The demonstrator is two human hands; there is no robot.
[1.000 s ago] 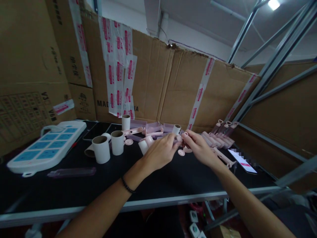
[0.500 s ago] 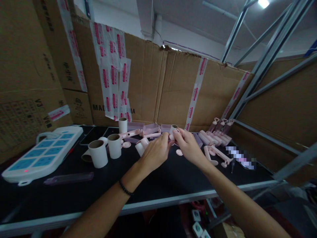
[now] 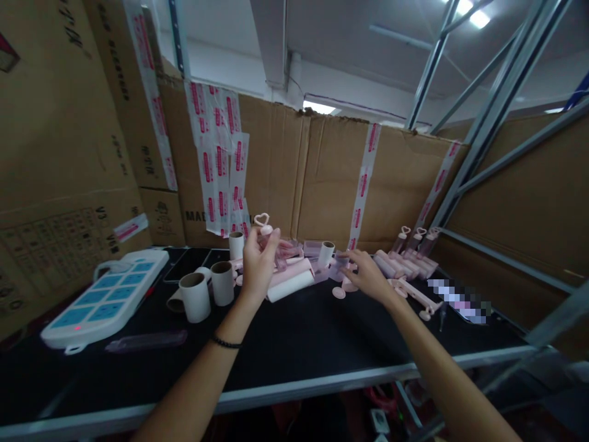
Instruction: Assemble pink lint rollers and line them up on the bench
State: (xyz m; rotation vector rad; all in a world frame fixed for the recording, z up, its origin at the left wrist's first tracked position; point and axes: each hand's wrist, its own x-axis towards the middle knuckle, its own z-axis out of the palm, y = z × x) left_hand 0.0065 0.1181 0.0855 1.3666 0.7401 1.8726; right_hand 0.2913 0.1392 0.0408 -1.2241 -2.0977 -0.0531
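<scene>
My left hand [image 3: 260,264] is raised over the middle of the table, its fingers closed around a translucent pink piece with a heart-shaped loop [image 3: 262,219] on top. The loop points up, and the fingers hide part of the piece. Beneath and right of that hand lies a pink and white roll [image 3: 291,283]. My right hand [image 3: 368,276] is apart from the left, with its fingers stretched out at the translucent pink parts [image 3: 339,265]; I cannot tell if they touch. Under it, small pink discs [image 3: 339,293] lie on the black tabletop.
White cardboard-cored rolls [image 3: 195,301] stand at the left, beside a power strip [image 3: 108,301] and a translucent purple case [image 3: 146,341]. Several heart-topped pink pieces [image 3: 416,245] lean at the right, near pink handles [image 3: 416,296]. A cardboard wall [image 3: 276,166] closes the back.
My hands were together over small pink parts and have separated. The left has moved left and up with the heart-topped piece; the right has opened. The head view has shifted slightly.
</scene>
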